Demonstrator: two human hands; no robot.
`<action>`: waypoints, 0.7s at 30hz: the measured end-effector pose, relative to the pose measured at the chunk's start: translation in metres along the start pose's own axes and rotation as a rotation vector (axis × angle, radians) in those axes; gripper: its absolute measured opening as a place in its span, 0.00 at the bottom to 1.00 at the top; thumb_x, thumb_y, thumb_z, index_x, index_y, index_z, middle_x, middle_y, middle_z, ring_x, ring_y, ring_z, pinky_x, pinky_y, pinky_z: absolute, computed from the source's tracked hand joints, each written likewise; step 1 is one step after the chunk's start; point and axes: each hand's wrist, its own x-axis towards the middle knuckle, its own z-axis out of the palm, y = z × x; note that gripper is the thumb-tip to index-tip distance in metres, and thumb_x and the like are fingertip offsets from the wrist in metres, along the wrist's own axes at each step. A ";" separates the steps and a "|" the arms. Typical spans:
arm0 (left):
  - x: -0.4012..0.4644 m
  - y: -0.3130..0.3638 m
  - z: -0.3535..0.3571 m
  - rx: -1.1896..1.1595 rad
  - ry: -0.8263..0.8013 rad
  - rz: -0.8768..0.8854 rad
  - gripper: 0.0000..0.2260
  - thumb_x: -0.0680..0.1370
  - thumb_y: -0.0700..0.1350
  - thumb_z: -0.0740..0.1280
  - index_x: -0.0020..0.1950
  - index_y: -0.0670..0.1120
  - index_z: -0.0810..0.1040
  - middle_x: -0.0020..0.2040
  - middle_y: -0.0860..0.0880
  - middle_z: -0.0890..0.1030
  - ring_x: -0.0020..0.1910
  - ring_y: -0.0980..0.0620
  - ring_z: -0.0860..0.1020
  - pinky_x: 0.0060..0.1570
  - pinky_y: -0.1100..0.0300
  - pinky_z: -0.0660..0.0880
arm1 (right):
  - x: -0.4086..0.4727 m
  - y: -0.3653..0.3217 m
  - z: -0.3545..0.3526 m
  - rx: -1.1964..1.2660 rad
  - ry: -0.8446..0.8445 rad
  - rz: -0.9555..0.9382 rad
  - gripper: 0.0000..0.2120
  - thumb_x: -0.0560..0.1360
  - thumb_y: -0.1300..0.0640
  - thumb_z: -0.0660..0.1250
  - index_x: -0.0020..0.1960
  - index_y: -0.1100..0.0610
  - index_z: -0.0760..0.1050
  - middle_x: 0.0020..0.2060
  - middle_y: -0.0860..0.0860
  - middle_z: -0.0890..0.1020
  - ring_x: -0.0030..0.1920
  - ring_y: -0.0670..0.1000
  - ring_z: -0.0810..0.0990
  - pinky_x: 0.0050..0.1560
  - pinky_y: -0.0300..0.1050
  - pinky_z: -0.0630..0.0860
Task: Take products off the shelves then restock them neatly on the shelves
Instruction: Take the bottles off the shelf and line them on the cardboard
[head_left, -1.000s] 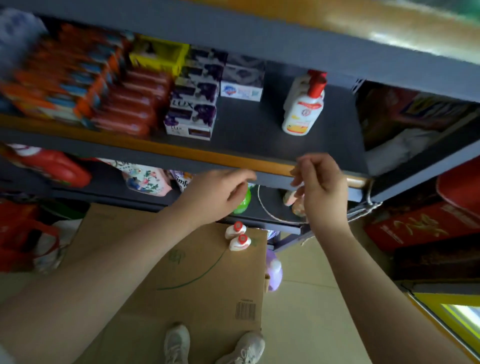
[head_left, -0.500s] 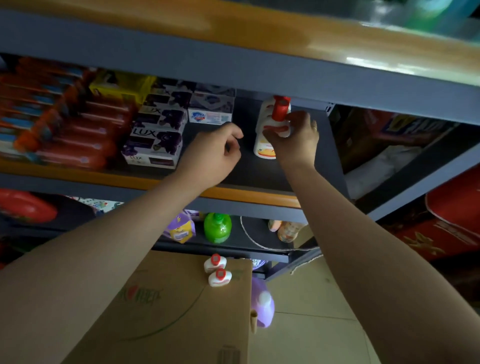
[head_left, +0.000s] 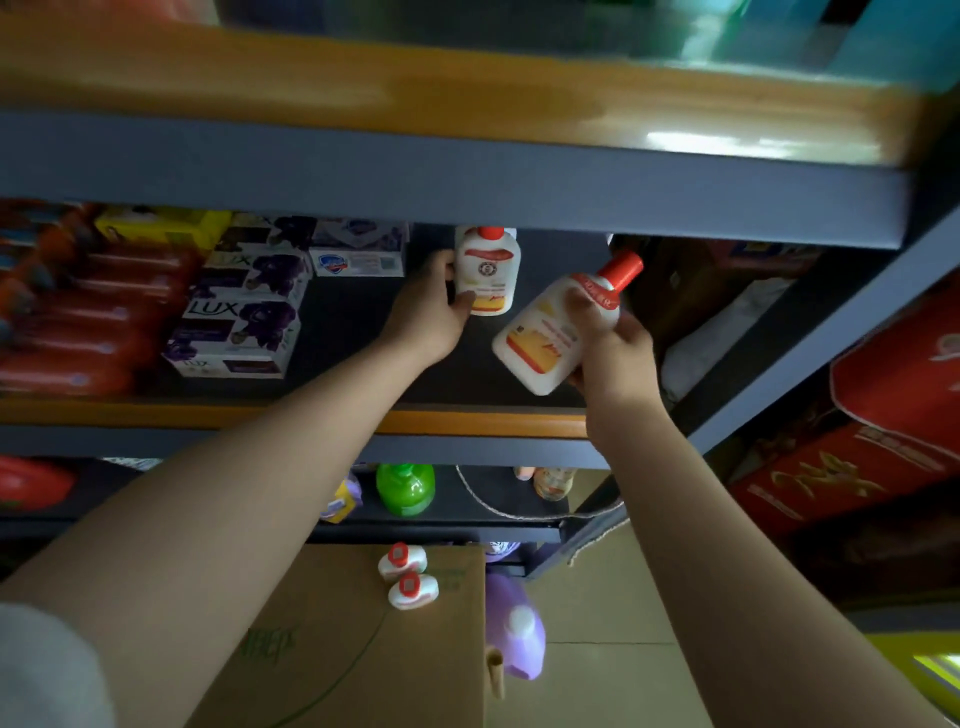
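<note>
My right hand (head_left: 613, 348) grips a white bottle with a red cap (head_left: 550, 332), tilted and lifted off the dark middle shelf (head_left: 353, 332). My left hand (head_left: 434, 312) holds a second white red-capped bottle (head_left: 488, 273) that stands upright farther back on the same shelf. Two more of these bottles (head_left: 408, 577) lie on the cardboard box (head_left: 337, 639) below.
Purple LUX soap boxes (head_left: 239, 322), red packs (head_left: 78, 322) and a white-blue box (head_left: 358, 254) fill the shelf's left. A green bottle (head_left: 405, 488) stands on the lower shelf. A purple jug (head_left: 517, 629) sits on the floor, red gift boxes (head_left: 872, 447) at right.
My right hand has pulled one bottle off the shelf and tilted it. My left hand reached in from the shelf middle and took hold of the second bottle behind it.
</note>
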 end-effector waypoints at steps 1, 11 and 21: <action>0.003 0.001 0.005 -0.056 0.019 -0.025 0.18 0.78 0.42 0.64 0.67 0.45 0.66 0.65 0.47 0.73 0.63 0.49 0.73 0.56 0.59 0.68 | -0.003 -0.001 -0.004 0.044 -0.004 0.031 0.04 0.75 0.51 0.66 0.44 0.47 0.71 0.41 0.47 0.81 0.43 0.48 0.81 0.46 0.45 0.77; 0.014 -0.002 0.028 -0.321 0.078 -0.124 0.19 0.74 0.44 0.70 0.64 0.47 0.72 0.60 0.49 0.78 0.59 0.50 0.75 0.58 0.54 0.73 | -0.034 0.016 -0.024 0.082 -0.169 0.185 0.06 0.75 0.51 0.65 0.46 0.54 0.74 0.37 0.52 0.83 0.39 0.53 0.84 0.44 0.52 0.81; -0.079 0.002 -0.035 0.078 -0.101 0.355 0.21 0.73 0.51 0.68 0.63 0.46 0.71 0.56 0.49 0.79 0.53 0.52 0.77 0.51 0.59 0.73 | -0.073 0.038 -0.031 0.225 -0.148 0.309 0.15 0.71 0.46 0.66 0.50 0.56 0.76 0.38 0.54 0.82 0.37 0.51 0.82 0.35 0.45 0.79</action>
